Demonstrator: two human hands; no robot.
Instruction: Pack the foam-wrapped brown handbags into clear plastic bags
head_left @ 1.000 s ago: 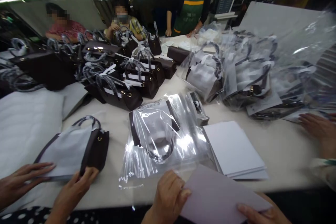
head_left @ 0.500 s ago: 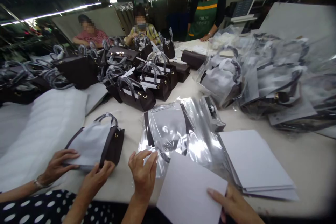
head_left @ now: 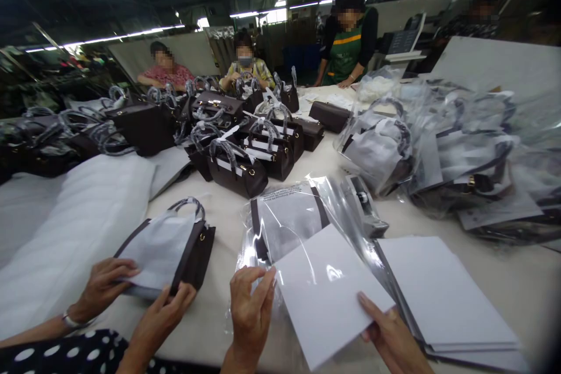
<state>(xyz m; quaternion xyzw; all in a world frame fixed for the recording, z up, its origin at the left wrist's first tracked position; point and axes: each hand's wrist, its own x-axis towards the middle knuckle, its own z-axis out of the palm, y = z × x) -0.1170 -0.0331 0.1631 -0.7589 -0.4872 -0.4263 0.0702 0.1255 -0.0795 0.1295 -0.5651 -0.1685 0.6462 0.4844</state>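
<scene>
The right hand (head_left: 388,324) gripped one white rectangular card (head_left: 326,298); the left hand (head_left: 252,307) pinched one clear plastic bag (head_left: 291,216).

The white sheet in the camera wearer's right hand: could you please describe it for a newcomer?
At the near side of the pale table, find the handbag lying flat in clear plastic. The white sheet partly overlaps it in view, gripped near its right corner by the wearer's right hand. Unlike the similar sheets stacked to its right, it is held.
</scene>
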